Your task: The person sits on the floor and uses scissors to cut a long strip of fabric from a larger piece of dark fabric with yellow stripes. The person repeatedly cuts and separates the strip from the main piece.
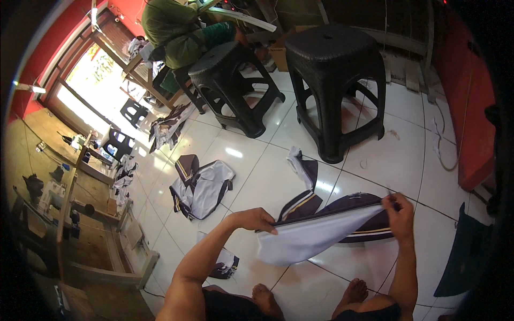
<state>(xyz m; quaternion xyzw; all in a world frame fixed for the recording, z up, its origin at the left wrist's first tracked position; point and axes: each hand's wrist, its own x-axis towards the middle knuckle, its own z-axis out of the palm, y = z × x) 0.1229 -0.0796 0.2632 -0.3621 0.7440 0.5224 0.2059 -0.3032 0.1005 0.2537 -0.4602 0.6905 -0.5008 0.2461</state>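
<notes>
I hold a white and dark purple garment piece stretched between both hands above the white tiled floor. My left hand grips its left edge, fingers closed over the dark trim. At the right edge, my right hand pinches the cloth. The white panel hangs down below the stretched edge. A dark striped part of the garment lies on the floor behind it. My bare feet show below.
Two black plastic stools stand ahead. A person in green sits at the back. Folded white and dark garments and further piles lie on the tiles to the left. Wooden tables with sewing machines line the left side.
</notes>
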